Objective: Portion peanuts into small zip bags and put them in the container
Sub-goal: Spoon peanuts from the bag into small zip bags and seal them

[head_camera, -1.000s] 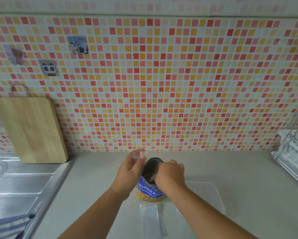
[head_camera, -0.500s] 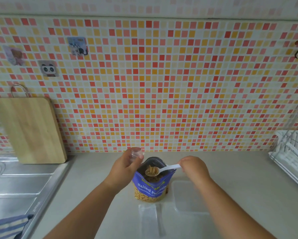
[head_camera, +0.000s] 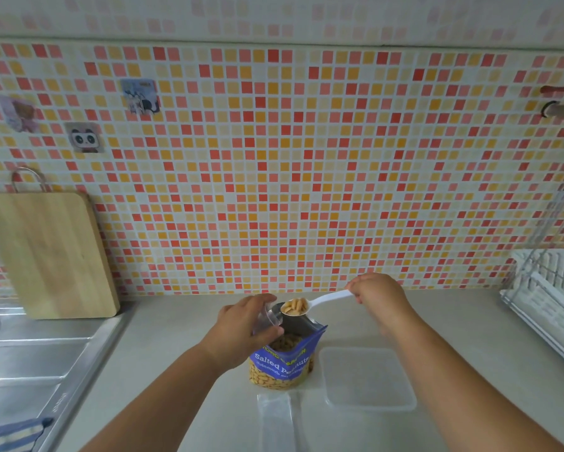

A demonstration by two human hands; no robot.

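Scooping is the step in hand, by my read: peanuts are out of the pouch but not yet in a zip bag. Largest first: the counter (head_camera: 453,324) carries everything, w/ the clear container (head_camera: 368,380) lying empty just right of the peanut pouch (head_camera: 282,363), which stands upright and open, approx. centre. A flat spare zip bag (head_camera: 275,419) lies on the counter just in front of the pouch, nearer the person. Left hand (head_camera: 241,331) is curled, thumb & fingers closed on a small clear zip bag (head_camera: 269,319), held w/ its mouth up beside the pouch's rim; whether the mouth is spread wide enough can't be told. Right hand (head_camera: 377,295) is pinched shut on the far end of a white plastic spoon (head_camera: 319,301), bowl roughly level, heaped w/ peanuts (head_camera: 294,306), hovering above the pouch opening and just beside the held bag. Next move prob. calls for bringing the spoon tip over the bag mouth, then tipping slowly; a small opening & a heaped bowl mean nuts could spill.
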